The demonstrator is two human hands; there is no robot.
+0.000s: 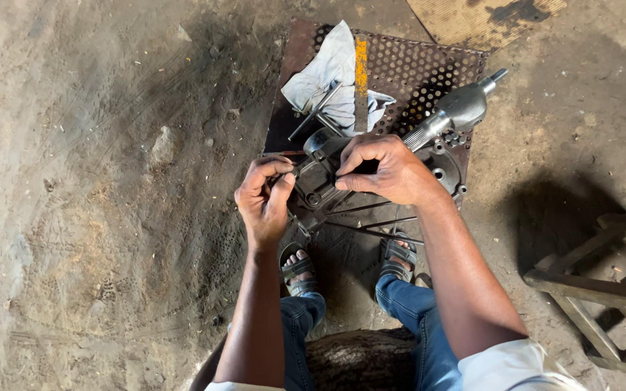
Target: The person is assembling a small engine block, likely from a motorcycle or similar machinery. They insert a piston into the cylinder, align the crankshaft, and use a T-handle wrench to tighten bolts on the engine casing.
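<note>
The left hand (264, 199) is curling its fingers tight around a thin dark metal tool (284, 154) and is pressing it against the dark greasy metal engine part (320, 181). The right hand (385, 172) is closing over the top of that engine part and is gripping it. The part is sitting on a rusty metal plate full of round holes (414, 69) on the dirt floor (96, 217). A white rag (331, 72) is lying on the plate behind it.
</note>
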